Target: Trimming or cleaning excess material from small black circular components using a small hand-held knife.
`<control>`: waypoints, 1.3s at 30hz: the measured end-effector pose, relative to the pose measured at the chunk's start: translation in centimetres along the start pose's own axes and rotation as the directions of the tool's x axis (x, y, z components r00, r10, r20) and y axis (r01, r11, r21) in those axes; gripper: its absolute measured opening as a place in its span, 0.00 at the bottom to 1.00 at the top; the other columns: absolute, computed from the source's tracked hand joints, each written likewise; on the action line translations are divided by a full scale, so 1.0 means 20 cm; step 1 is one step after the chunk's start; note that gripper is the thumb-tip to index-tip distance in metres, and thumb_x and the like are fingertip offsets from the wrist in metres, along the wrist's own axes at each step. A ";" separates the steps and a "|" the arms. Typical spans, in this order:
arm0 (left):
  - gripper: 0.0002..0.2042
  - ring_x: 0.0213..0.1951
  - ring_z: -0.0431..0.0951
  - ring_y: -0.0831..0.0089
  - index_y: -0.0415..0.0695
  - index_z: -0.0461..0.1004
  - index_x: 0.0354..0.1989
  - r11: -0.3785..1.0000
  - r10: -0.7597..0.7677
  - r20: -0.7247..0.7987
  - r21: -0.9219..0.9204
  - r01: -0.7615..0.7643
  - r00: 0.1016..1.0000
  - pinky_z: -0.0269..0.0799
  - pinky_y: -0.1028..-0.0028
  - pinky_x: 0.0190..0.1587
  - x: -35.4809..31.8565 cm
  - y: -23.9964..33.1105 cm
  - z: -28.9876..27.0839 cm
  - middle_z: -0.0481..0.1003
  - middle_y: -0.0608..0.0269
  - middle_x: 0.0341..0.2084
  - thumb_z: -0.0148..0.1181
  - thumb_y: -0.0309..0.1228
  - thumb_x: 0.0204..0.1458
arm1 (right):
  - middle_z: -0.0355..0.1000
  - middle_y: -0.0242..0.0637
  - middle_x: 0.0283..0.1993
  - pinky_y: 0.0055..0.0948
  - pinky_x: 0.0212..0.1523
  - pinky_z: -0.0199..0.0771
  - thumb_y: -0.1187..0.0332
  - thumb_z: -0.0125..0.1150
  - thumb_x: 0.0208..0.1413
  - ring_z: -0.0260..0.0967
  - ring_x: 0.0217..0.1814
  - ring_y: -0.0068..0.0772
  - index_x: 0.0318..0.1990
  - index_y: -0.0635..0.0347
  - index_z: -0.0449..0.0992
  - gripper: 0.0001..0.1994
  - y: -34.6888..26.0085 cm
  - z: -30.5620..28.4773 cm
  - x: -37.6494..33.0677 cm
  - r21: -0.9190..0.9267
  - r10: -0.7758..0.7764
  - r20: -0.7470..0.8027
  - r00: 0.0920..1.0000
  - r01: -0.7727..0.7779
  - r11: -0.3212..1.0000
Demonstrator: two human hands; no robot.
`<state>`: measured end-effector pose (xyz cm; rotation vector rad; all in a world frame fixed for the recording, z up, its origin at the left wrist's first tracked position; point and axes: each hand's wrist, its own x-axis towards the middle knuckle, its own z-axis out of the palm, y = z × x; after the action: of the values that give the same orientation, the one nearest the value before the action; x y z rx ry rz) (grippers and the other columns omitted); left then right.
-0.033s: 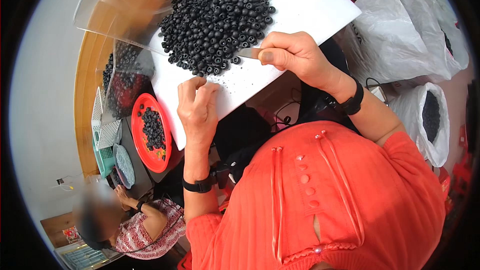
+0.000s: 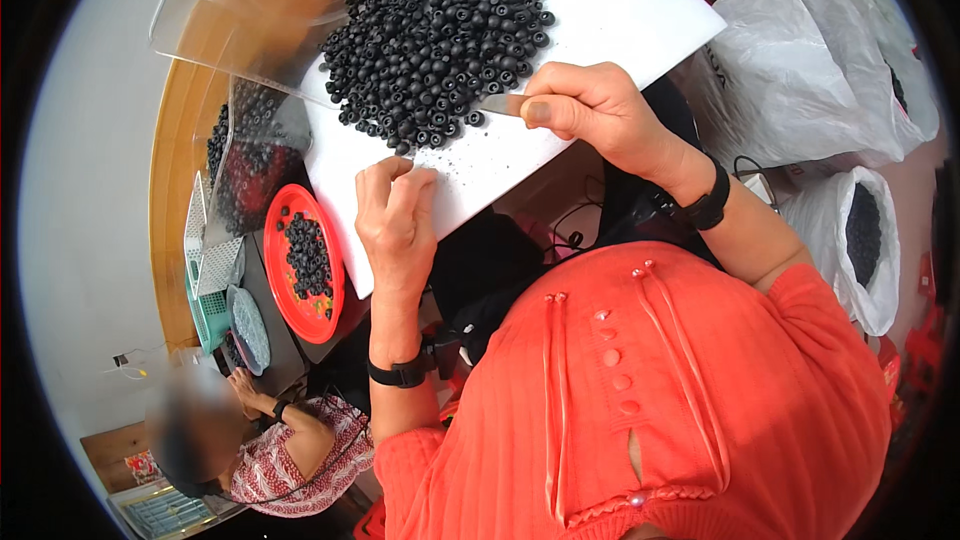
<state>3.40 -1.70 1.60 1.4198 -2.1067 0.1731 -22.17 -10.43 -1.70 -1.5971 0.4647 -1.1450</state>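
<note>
A heap of small, round, black pieces with hollow openings lies on a white board. My right hand is closed around a small knife, its short metal blade pointing left at the heap's near edge, close to one loose piece. My left hand is over the board's near left edge, just below the heap. Its fingers are curled in and closed, and whatever they may hold is hidden. Dark crumbs lie on the board between my hands.
A red oval tray with more black pieces stands left of the board. Clear plastic panels border the heap's left side. White plastic bags are at the right. At lower left a co-worker's hand is beside a pale blue tray.
</note>
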 end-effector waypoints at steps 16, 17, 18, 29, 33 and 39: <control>0.12 0.38 0.74 0.61 0.38 0.77 0.41 0.941 -0.337 -0.078 -0.065 0.333 0.938 0.71 0.65 0.39 -0.15 0.02 -0.06 0.74 0.57 0.33 0.67 0.18 0.48 | 0.67 0.22 0.24 0.17 0.26 0.60 0.61 0.60 0.66 0.60 0.25 0.13 0.36 0.61 0.81 0.12 0.00 0.03 0.00 -0.025 0.014 -0.007 1.000 -0.014 1.000; 0.11 0.35 0.74 0.66 0.39 0.78 0.41 0.961 -0.275 -0.080 -0.016 0.275 0.958 0.71 0.68 0.37 -0.15 0.00 -0.04 0.74 0.60 0.33 0.67 0.18 0.48 | 0.67 0.22 0.24 0.17 0.26 0.60 0.60 0.60 0.66 0.60 0.25 0.13 0.36 0.61 0.80 0.13 0.00 0.03 0.00 -0.026 0.015 -0.004 1.000 -0.016 1.000; 0.11 0.32 0.74 0.70 0.39 0.79 0.41 0.976 -0.212 -0.079 0.034 0.215 0.974 0.71 0.70 0.35 -0.15 -0.01 -0.03 0.74 0.62 0.32 0.67 0.18 0.48 | 0.67 0.22 0.24 0.17 0.27 0.60 0.60 0.60 0.66 0.60 0.25 0.13 0.37 0.61 0.80 0.13 0.00 0.03 0.00 -0.028 0.017 -0.001 1.000 -0.017 0.999; 0.14 0.39 0.74 0.59 0.40 0.78 0.42 0.958 -0.273 -0.078 -0.114 0.264 0.959 0.71 0.64 0.40 -0.16 -0.01 -0.12 0.75 0.56 0.35 0.64 0.14 0.45 | 0.65 0.23 0.23 0.18 0.26 0.58 0.61 0.60 0.66 0.57 0.25 0.14 0.36 0.63 0.79 0.13 0.01 0.03 0.00 -0.052 -0.026 -0.012 1.000 0.026 0.998; 0.15 0.39 0.73 0.58 0.40 0.77 0.42 0.986 -0.147 0.009 -0.073 0.147 0.989 0.71 0.63 0.39 -0.11 -0.05 -0.09 0.74 0.56 0.35 0.62 0.13 0.45 | 0.63 0.23 0.25 0.19 0.26 0.56 0.62 0.60 0.67 0.55 0.25 0.14 0.35 0.64 0.77 0.13 0.00 0.03 0.00 -0.057 -0.022 0.005 1.000 0.022 0.998; 0.12 0.40 0.73 0.57 0.39 0.77 0.41 0.995 -0.067 0.060 0.075 0.062 0.996 0.70 0.63 0.42 -0.04 -0.03 -0.04 0.72 0.56 0.34 0.62 0.16 0.47 | 0.63 0.22 0.24 0.19 0.27 0.57 0.62 0.60 0.66 0.56 0.26 0.14 0.35 0.64 0.78 0.13 0.02 0.04 0.00 -0.071 -0.048 -0.009 0.999 0.047 0.996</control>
<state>4.43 -1.02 1.63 1.5525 -2.1206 0.1846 -21.43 -10.17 -2.06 -1.6714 0.4818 -1.1850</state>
